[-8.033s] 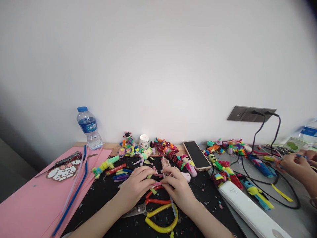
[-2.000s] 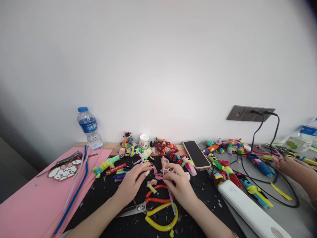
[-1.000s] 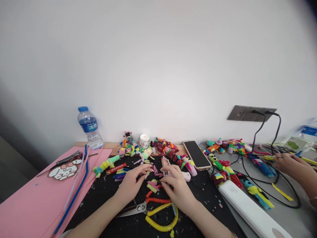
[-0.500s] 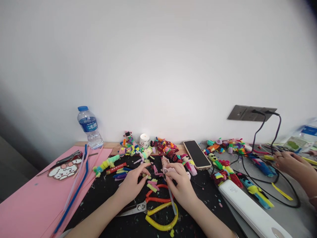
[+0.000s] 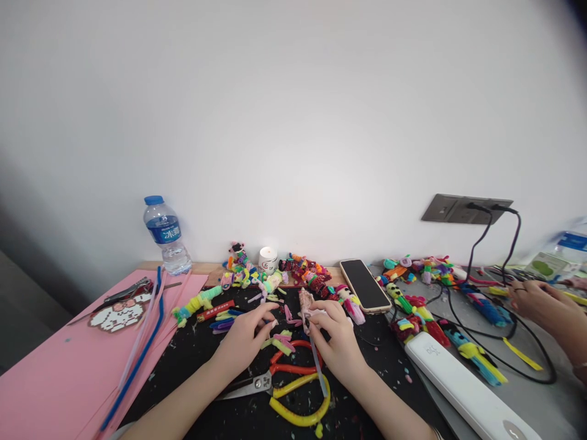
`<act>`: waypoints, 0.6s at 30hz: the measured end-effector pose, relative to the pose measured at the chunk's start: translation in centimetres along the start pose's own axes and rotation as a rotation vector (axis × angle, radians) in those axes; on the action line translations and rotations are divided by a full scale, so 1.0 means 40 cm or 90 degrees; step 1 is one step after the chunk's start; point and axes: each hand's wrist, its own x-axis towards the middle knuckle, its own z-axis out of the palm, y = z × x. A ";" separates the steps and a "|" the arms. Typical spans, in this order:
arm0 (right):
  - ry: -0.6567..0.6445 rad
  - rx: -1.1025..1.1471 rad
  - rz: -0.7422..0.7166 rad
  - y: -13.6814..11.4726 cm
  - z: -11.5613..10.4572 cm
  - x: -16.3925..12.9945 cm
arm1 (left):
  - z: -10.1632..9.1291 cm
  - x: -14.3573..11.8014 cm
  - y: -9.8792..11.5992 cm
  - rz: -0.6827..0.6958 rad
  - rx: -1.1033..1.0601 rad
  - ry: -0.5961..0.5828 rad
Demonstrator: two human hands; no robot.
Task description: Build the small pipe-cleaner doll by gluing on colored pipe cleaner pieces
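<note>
My right hand (image 5: 334, 333) is closed, its thumb and forefinger pinched at the top of a thin pale stick (image 5: 320, 366) that slants down across the scissors' yellow handle. Just behind those fingertips is a pale pink patterned piece (image 5: 305, 299), partly covered by the hand. My left hand (image 5: 250, 333) hovers over the black mat (image 5: 183, 379) with fingers bent and thumb apart, nothing visible between them. Beside its thumb lie short green and pink fuzzy pieces (image 5: 283, 343). Large scissors (image 5: 262, 384) with red and yellow handles rest below both hands.
Pipe-cleaner dolls (image 5: 316, 282) line the wall, near a paper cup (image 5: 268, 260) and a phone (image 5: 365, 286). A water bottle (image 5: 167, 235) and pink sheets (image 5: 59, 366) are left. Rightward are a white power bank-like box (image 5: 463, 385), black cables (image 5: 548, 366) and another person's hand (image 5: 541, 302).
A yellow-green piece by my left fingertips now lies lower, among the other short fuzzy pieces. My left hand has drawn slightly left; my right hand has barely moved.
</note>
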 end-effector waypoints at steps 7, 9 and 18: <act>0.002 0.010 0.004 0.005 0.000 0.000 | 0.000 0.001 -0.018 -0.005 -0.006 0.083; 0.004 0.012 0.005 0.006 0.001 0.000 | -0.002 0.001 -0.022 0.007 0.032 0.103; 0.006 0.008 0.005 0.000 -0.002 0.004 | -0.014 0.004 -0.011 0.175 0.170 -0.022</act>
